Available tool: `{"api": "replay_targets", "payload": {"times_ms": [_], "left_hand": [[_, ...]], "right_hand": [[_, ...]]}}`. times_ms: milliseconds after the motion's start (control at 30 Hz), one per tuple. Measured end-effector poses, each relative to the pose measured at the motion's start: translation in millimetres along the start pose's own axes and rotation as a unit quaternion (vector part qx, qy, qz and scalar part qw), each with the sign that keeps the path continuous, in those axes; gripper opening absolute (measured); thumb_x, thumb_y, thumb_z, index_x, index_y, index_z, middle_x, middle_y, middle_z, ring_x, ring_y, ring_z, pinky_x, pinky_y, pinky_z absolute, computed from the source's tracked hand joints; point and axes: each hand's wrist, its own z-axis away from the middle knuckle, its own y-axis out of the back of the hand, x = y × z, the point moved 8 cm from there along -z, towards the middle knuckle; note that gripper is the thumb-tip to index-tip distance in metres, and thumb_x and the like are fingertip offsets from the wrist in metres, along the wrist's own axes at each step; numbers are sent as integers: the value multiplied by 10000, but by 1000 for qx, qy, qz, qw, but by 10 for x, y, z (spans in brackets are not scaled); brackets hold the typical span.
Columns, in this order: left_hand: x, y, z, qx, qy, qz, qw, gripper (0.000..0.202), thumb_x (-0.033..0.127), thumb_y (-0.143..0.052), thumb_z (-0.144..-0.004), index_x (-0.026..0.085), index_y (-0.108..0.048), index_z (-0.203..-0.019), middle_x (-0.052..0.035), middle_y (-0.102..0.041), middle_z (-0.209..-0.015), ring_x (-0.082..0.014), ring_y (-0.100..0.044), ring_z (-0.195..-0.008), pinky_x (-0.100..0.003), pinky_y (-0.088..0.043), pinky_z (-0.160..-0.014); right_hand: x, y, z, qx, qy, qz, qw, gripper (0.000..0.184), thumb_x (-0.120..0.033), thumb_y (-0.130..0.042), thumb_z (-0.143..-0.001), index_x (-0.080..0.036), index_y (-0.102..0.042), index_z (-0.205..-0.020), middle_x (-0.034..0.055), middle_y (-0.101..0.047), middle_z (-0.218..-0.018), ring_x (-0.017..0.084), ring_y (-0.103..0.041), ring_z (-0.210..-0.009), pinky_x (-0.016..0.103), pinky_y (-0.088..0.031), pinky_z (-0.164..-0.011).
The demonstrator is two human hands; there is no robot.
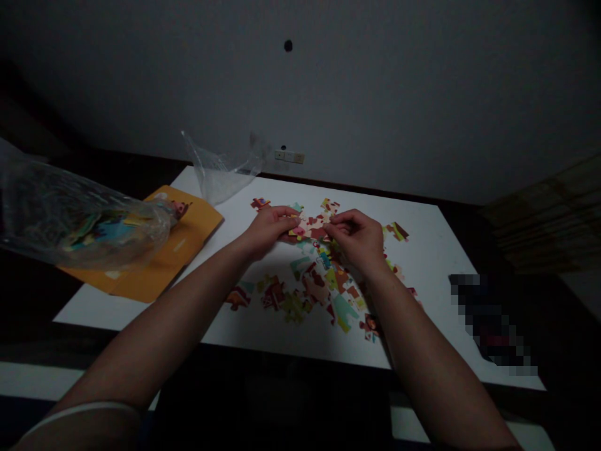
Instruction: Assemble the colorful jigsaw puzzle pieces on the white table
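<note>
Between my two hands, raised above the table, are joined jigsaw puzzle pieces (310, 227) in pink, brown and green. My left hand (272, 228) grips their left end, thumb on top and fingers below. At the right end, my right hand (359, 238) pinches a piece between thumb and forefinger; whether that piece is locked to the others I cannot tell. Below and around the hands, many loose puzzle pieces (317, 288) lie scattered and overlapping on the white table (263, 332). One orange-brown piece (238, 298) lies at the left of the pile.
On the left, a clear plastic bag (89, 213) with more pieces rests over an orange folder or box (188, 250). An empty clear bag (225, 178) stands at the back left. A dark blurred-out object (488, 326) lies at the right edge. A wall (375, 113) rises behind.
</note>
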Motion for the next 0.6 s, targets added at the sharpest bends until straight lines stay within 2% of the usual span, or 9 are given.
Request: {"api": "replay_targets", "payload": {"times_ms": [167,267,367,500,600], "left_hand": [[-1,-2,-20,1,-5,-5,1000,278,257,-946,-803,150,-781,-999,-51,-803,-831,-157,-755,-710,-287,-671,-709],[18,48,-43,40,-16,-8,999,304,263,-948,-811,157,-759,-1024,-47,-814,-847,-165,-775,-735,-303,-687,-737],[34,97,-48,77,-20,8,997,330,265,-949,-833,163,-727,-1055,-55,-828,-889,-179,-804,-765,-324,-705,-753],[48,51,-25,63,-19,36,997,327,254,-938,-864,160,-711,-1080,-63,-831,-898,-189,-820,-761,-343,-720,-782],[54,0,2,48,-15,33,998,309,255,-926,-892,160,-706,-1086,-71,-836,-918,-169,-803,-725,-318,-707,-756]], "right_hand": [[4,0,-2,-2,-9,-13,1000,282,-450,-938,-730,-251,-775,-847,55,-808,-820,217,-748,-715,388,-652,-686],[31,-20,1,-12,-21,-38,999,287,-436,-950,-705,-252,-771,-832,38,-790,-764,204,-729,-665,358,-614,-632],[73,-85,24,-43,-27,-55,997,299,-441,-964,-704,-260,-770,-844,34,-807,-797,203,-742,-687,359,-625,-653],[153,-207,81,-95,-45,-53,993,325,-459,-979,-723,-258,-783,-889,29,-805,-786,213,-761,-690,366,-636,-663],[160,-261,114,-119,-50,-53,990,331,-442,-988,-735,-252,-779,-909,22,-789,-752,215,-761,-667,364,-629,-651]]}}
